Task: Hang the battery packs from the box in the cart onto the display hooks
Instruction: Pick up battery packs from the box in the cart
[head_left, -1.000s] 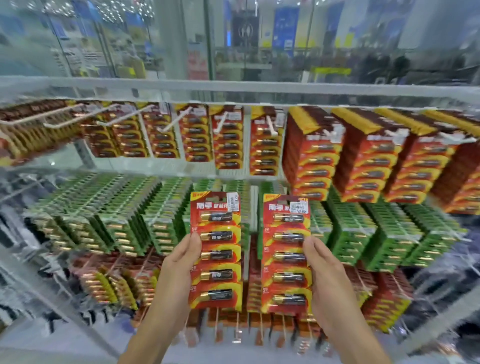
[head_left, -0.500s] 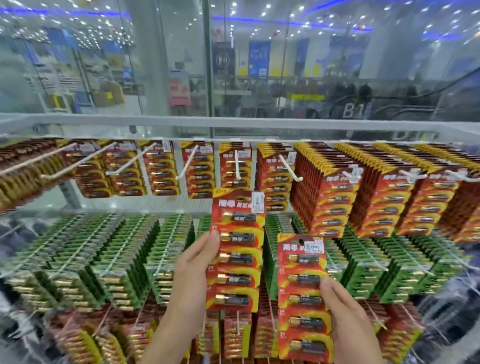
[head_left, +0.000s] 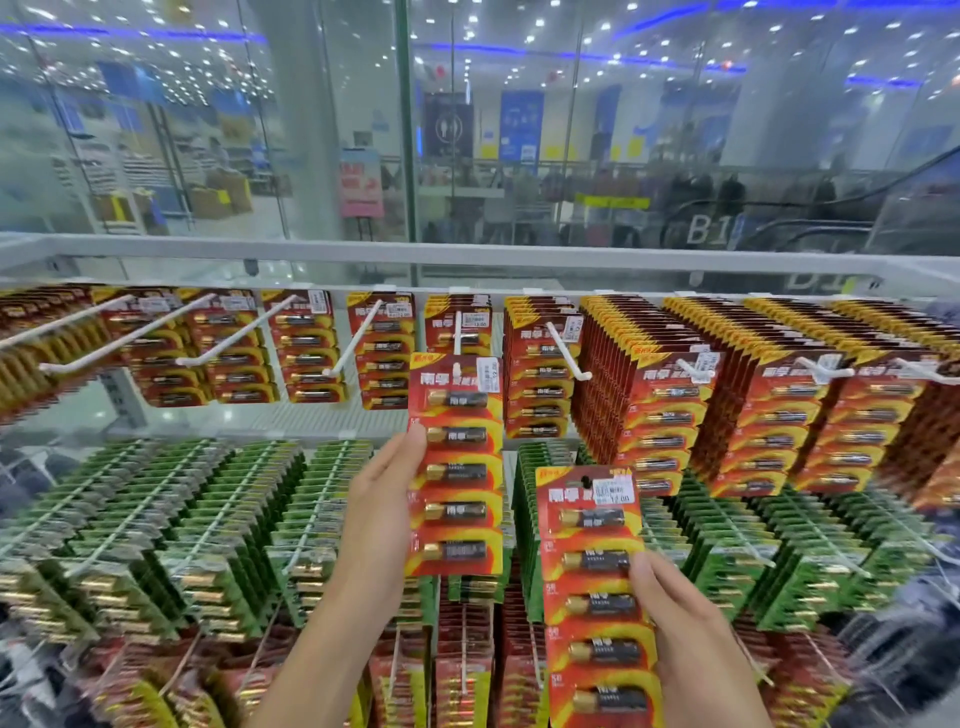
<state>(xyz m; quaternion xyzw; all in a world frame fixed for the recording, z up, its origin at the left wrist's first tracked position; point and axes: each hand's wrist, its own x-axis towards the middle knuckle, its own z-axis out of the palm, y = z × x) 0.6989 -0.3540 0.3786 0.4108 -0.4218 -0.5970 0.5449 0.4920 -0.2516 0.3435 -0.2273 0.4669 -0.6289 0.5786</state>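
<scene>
On upper pack (head_left: 457, 473), 南孚, lower pack (head_left: 587, 613), 12.00

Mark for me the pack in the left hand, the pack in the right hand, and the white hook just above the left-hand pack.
Left-hand pack (head_left: 457, 472), head view, on its middle battery.
Right-hand pack (head_left: 602, 605), head view, on its middle battery.
White hook (head_left: 457, 335), head view, on the shaft above the pack.

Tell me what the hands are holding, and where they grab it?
The left hand grips the higher red battery pack by its left edge; the right hand grips the lower red battery pack by its right edge.
</scene>
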